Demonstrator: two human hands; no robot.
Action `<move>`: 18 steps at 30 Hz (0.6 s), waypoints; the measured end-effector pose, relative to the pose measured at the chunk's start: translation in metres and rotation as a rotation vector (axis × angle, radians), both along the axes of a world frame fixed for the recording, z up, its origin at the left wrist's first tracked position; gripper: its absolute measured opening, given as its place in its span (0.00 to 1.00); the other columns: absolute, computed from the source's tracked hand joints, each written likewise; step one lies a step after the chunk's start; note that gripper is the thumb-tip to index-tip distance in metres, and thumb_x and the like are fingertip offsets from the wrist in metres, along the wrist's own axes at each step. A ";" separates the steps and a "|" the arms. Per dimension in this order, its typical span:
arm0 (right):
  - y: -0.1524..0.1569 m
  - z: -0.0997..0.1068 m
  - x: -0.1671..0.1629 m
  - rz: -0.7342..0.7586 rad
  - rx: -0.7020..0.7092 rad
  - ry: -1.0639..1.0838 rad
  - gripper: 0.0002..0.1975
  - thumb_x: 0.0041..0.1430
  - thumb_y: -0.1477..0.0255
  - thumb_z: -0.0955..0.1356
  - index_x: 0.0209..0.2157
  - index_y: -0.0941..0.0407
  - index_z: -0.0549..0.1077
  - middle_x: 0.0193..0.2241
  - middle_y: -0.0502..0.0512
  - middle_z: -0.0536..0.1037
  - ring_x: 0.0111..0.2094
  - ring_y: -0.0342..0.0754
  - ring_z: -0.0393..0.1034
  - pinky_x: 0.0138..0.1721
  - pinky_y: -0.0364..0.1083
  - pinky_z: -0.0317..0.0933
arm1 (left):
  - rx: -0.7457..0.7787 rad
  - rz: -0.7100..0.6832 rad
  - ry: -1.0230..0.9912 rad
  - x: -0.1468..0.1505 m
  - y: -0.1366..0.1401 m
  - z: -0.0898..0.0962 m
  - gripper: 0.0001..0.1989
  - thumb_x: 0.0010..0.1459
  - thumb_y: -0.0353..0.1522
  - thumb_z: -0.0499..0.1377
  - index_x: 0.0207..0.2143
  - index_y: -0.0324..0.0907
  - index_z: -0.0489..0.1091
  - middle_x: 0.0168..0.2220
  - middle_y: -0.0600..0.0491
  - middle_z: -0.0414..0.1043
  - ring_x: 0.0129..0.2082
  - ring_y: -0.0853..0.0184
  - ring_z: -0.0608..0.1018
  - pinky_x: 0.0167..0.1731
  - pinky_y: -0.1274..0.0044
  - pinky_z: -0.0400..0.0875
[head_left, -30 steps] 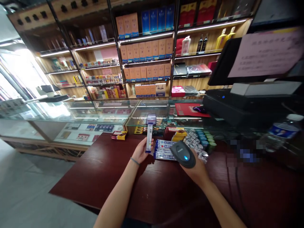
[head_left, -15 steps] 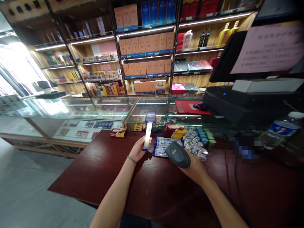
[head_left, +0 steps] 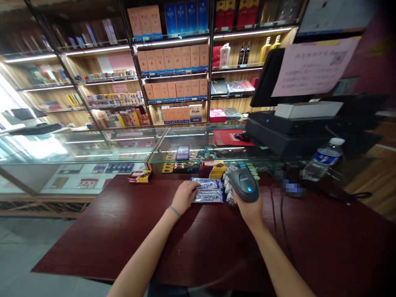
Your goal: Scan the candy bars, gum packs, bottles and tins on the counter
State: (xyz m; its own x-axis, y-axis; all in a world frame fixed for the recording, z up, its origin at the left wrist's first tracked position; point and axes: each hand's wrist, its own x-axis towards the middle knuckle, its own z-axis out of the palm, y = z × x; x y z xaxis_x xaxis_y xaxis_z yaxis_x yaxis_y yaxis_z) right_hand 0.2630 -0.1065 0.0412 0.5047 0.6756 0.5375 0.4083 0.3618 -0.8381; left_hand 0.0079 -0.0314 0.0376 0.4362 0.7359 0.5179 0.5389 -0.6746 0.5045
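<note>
My left hand (head_left: 183, 195), with a grey band at its wrist, is at the left end of a stack of blue-and-white wrapped snack bars (head_left: 208, 195). Its fingers are closed over the edge of a bar there, though the fingertips are partly hidden. My right hand (head_left: 251, 210) grips a black barcode scanner (head_left: 244, 183) with a lit blue light on top. The scanner is held over silver-topped small containers (head_left: 229, 196) beside the bars, hiding many of them. Green-topped cylinders (head_left: 254, 170) show behind it.
Red-and-yellow packs (head_left: 213, 169) stand behind the bars, and more packs (head_left: 140, 176) lie left. A glass display counter (head_left: 130, 144) runs along the table's back. At right are a water bottle (head_left: 324, 161), a monitor (head_left: 267, 78) and a dark cable (head_left: 284, 222).
My left hand has lowered the wrapped bar it held up and is now at the stack. The scanner has moved right, its blue light now lit. The view has turned slightly right.
</note>
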 end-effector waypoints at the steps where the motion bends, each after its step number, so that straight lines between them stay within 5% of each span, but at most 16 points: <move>1: 0.000 0.000 0.000 0.000 -0.002 0.011 0.20 0.49 0.63 0.76 0.40 0.55 0.71 0.28 0.54 0.80 0.27 0.51 0.76 0.29 0.47 0.69 | 0.030 -0.025 0.053 0.006 0.000 -0.001 0.12 0.62 0.27 0.61 0.48 0.44 0.75 0.45 0.48 0.79 0.48 0.59 0.77 0.52 0.65 0.71; 5: 0.000 0.000 -0.002 -0.005 -0.007 -0.010 0.22 0.49 0.63 0.76 0.44 0.55 0.71 0.31 0.54 0.82 0.29 0.51 0.78 0.31 0.47 0.71 | 0.041 -0.077 0.124 0.024 0.002 -0.007 0.11 0.63 0.27 0.60 0.47 0.44 0.75 0.45 0.47 0.78 0.47 0.57 0.77 0.51 0.64 0.70; 11: 0.000 0.002 -0.003 -0.036 0.024 -0.045 0.22 0.48 0.64 0.75 0.44 0.55 0.71 0.31 0.56 0.82 0.31 0.52 0.79 0.36 0.48 0.73 | -0.138 -0.122 -0.096 0.033 0.005 -0.011 0.10 0.59 0.29 0.62 0.43 0.48 0.78 0.44 0.45 0.77 0.48 0.54 0.76 0.56 0.61 0.65; 18: -0.001 0.003 -0.002 -0.022 0.023 -0.075 0.21 0.48 0.63 0.75 0.43 0.55 0.70 0.30 0.57 0.82 0.33 0.54 0.80 0.35 0.48 0.74 | -0.060 -0.087 -0.019 0.033 0.006 -0.018 0.13 0.59 0.28 0.60 0.45 0.47 0.78 0.45 0.43 0.76 0.47 0.54 0.75 0.55 0.60 0.65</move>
